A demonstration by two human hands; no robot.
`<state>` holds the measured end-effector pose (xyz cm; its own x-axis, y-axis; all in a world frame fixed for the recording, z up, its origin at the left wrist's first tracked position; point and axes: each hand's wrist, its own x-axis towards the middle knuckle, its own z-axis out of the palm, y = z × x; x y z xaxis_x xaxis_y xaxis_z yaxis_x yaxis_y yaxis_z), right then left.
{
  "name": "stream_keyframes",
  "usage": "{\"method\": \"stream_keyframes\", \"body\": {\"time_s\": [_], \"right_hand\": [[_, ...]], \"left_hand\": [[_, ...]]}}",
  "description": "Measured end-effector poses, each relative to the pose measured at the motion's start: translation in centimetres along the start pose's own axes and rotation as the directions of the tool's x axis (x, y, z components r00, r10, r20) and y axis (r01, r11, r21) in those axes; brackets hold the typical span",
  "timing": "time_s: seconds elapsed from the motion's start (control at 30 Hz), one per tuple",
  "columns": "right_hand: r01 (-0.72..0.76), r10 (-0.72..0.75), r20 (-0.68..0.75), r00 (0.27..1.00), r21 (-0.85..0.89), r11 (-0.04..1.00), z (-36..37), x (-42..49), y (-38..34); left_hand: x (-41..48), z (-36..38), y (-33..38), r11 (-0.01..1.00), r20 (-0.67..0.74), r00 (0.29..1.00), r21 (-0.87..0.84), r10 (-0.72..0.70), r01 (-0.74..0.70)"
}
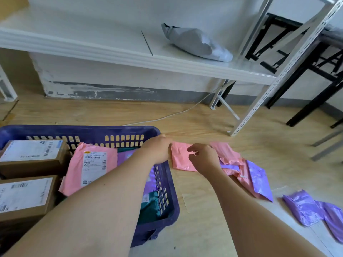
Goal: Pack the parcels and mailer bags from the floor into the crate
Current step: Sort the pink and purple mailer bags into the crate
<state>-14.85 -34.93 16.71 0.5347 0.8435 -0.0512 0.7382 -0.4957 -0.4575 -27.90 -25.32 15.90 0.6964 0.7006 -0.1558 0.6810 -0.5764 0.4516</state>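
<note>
Pink plastic mailer bag: left hand pinches its edge, right hand grips it, beside dark-blue slotted plastic crate.

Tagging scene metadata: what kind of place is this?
Probably a parcel sorting or storage room: labelled cardboard parcels in a blue crate, plastic mailer bags scattered on the floor, and white metal shelving.

1. This is a small parcel stockroom or mailroom.
2. White slotted-steel shelving stands against the wall, with a grey mailer bag lying on its shelf.
3. A blue plastic crate holds cardboard boxes and a pink mailer, each with a printed barcode label.
4. Pink and purple loose mailers lie scattered on the wood-look floor.
5. The wall base is scuffed and patchy.
</note>
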Motion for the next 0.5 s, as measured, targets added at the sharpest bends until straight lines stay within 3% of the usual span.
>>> {"method": "stream_keyframes", "body": {"time_s": [0.37, 0.5], "right_hand": [[-0.222, 0.222, -0.05, 0.974, -0.001, 0.975, -2.5, 1.3, 8.6], [-0.246, 0.246, -0.033, 0.969, 0.017, 0.969, -1.5, 3.2, 10.2]], "left_hand": [[4.9, 4.9, 2.7, 0.998, 0.047, 0.999, -0.05, 0.027, -0.024], [6.9, 7.4, 3.7, 1.0, 0.086, 0.996, 0.004, 0.009, -0.009]]}}
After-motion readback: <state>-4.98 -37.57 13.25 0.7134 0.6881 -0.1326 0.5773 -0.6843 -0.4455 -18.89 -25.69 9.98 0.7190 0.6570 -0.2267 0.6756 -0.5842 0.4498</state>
